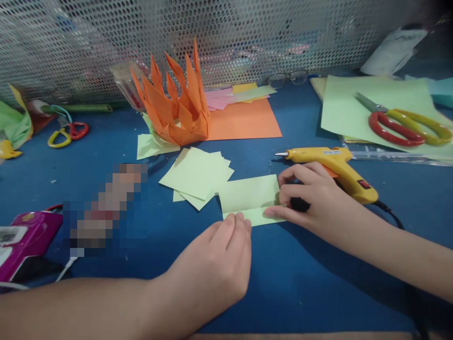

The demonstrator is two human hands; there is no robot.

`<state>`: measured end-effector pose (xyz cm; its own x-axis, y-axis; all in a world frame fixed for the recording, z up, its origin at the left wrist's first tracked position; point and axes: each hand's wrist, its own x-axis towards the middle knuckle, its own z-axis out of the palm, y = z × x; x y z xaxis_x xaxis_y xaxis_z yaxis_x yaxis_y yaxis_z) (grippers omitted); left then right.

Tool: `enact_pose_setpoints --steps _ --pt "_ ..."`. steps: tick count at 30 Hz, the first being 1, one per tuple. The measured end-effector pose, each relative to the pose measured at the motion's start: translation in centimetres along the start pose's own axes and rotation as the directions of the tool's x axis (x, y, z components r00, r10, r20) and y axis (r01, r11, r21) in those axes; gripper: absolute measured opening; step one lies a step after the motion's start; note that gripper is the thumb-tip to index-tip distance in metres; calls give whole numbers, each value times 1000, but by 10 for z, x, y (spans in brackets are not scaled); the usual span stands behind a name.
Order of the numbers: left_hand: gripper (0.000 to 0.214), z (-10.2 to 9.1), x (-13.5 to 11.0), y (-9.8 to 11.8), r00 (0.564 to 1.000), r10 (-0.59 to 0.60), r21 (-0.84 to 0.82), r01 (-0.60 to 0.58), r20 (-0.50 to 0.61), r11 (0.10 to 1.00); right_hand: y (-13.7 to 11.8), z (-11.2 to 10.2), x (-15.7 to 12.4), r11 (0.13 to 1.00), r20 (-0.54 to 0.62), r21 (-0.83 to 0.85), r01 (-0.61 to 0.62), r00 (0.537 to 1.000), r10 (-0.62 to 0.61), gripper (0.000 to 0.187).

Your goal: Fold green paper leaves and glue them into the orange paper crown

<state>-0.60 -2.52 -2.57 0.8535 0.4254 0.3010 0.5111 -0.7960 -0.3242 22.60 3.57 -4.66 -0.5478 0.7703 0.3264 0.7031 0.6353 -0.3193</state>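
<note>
A light green sheet of paper [249, 193] lies on the blue tabletop, with a crease running across it and a narrow flap along its near edge. My left hand [219, 255] pinches the near left edge of this paper, fingertips pressed together. At the paper's right end, my right hand [307, 193] grips the edge between thumb and curled fingers. Just left of the sheet rests a loose stack of light green paper squares [198, 174]. Behind my right hand lies a yellow hot glue gun [332, 160], its nozzle pointing left.
An orange folded-paper piece with upright points [177, 108] stands at the back, beside an orange sheet [244, 120]. Scissors [396, 123] lie on green sheets [339, 104] at right; smaller scissors [71, 132] lie at left. A purple box [35, 236] and a blurred-out object [106, 208] sit front left.
</note>
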Motion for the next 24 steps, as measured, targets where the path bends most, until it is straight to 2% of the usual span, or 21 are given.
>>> enact_pose_setpoints --steps 6,10,15,17,18,21,24 --pt "31 -3 0 0 999 17 1 -17 38 1000 -2 -2 -2 999 10 -38 -21 1000 21 40" --pt "27 -6 2 0 1000 22 15 -22 22 1000 -3 -3 -1 998 24 -69 2 1000 0 37" --pt "29 -11 4 0 1000 5 44 -6 23 999 -6 -5 -2 989 -63 -145 34 997 -44 26" --pt "30 -12 3 0 1000 9 46 -10 28 999 -9 -6 -3 981 -85 -165 106 989 -122 7" --pt "31 -13 3 0 999 12 47 -13 30 999 -10 -7 -4 968 -77 -175 182 977 -197 8" --pt "32 -13 2 0 999 16 49 -18 40 999 -10 -8 -5 894 -35 -211 396 911 -411 34" --pt "32 -13 2 0 999 17 46 -19 44 999 -7 -8 -5 881 -12 -212 424 900 -436 34"
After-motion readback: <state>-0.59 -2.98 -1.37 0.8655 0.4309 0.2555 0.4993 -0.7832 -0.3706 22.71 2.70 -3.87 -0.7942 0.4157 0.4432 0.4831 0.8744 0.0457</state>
